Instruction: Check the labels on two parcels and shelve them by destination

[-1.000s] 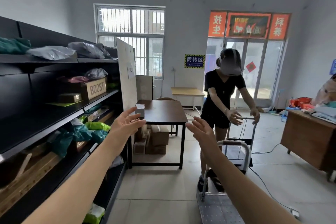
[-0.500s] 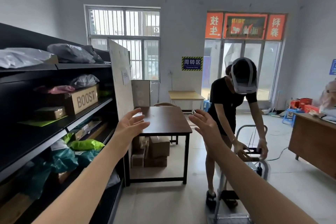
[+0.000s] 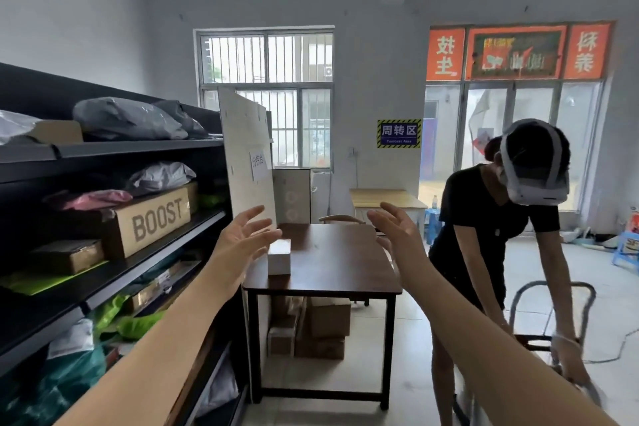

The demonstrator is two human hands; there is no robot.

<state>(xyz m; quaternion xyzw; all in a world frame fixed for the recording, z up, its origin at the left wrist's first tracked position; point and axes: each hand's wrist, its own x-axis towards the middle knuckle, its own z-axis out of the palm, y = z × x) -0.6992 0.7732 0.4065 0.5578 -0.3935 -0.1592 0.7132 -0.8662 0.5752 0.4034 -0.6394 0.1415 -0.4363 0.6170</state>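
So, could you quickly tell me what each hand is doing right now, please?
Left hand: open, fingers spread, holding nothing.
Right hand: open, holding nothing.

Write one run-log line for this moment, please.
left hand: open, empty | right hand: open, empty | small white box: on dark table, untouched | phase: reaching

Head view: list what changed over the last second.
The camera moved closer to the dark table; the other person bent lower over the cart handle. Left hand and right hand stay open and empty. The white box hasn't moved.
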